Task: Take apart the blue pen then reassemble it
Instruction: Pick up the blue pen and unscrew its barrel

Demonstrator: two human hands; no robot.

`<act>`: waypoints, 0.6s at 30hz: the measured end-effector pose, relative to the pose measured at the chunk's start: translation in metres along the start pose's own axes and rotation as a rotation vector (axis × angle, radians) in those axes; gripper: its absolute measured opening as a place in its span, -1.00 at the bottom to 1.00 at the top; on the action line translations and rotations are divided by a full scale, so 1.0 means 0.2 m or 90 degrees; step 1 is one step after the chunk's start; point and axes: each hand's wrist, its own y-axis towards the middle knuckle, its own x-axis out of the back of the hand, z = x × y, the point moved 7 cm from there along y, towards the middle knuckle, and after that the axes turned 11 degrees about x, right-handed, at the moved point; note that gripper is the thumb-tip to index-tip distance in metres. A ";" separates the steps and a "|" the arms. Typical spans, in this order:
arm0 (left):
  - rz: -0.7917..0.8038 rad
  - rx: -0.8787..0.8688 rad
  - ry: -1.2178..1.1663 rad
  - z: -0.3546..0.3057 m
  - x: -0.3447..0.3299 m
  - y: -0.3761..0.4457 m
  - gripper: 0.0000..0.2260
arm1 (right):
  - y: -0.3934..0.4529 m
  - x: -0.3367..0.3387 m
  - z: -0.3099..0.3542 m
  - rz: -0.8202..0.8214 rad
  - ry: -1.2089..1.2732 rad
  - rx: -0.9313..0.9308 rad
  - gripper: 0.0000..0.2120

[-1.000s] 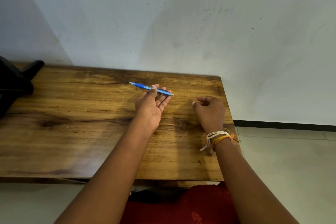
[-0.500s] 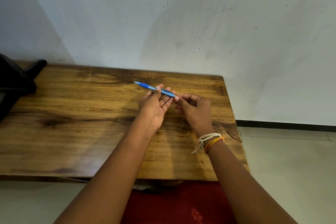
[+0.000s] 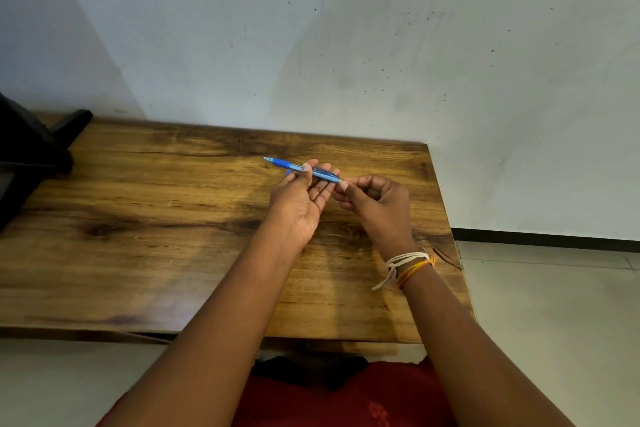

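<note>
The blue pen (image 3: 294, 167) lies across the fingers of my left hand (image 3: 302, 199), held above the wooden table (image 3: 145, 218). My left thumb presses on the barrel and pins it against the fingers. The pen's tip points up and left; its rear end points right. My right hand (image 3: 372, 206) has its fingers curled, and its thumb and forefinger pinch the pen's rear end. Cord bracelets circle my right wrist.
A black object (image 3: 27, 156) stands on the table's far left corner. A white wall rises behind the table. The table's right edge (image 3: 446, 218) drops to a tiled floor. Red cloth shows below the near edge.
My right hand moved left from the table's right side and took hold of the pen's rear end. My left hand kept its hold on the pen and hardly moved.
</note>
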 end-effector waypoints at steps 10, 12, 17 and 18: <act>-0.016 -0.020 0.032 0.02 -0.01 -0.01 -0.85 | 0.01 0.14 0.03 -0.048 -0.097 0.033 -0.90; -0.019 -0.031 0.059 0.03 -0.02 -0.01 -0.86 | 0.03 0.24 0.05 -0.079 -0.278 0.078 -0.89; -0.019 -0.014 0.086 0.07 -0.03 0.00 -0.85 | 0.04 0.47 0.01 -0.158 -0.466 0.007 -0.87; -0.019 -0.012 0.091 0.08 -0.04 0.00 -0.85 | 0.04 0.49 -0.01 -0.156 -0.470 -0.016 -0.87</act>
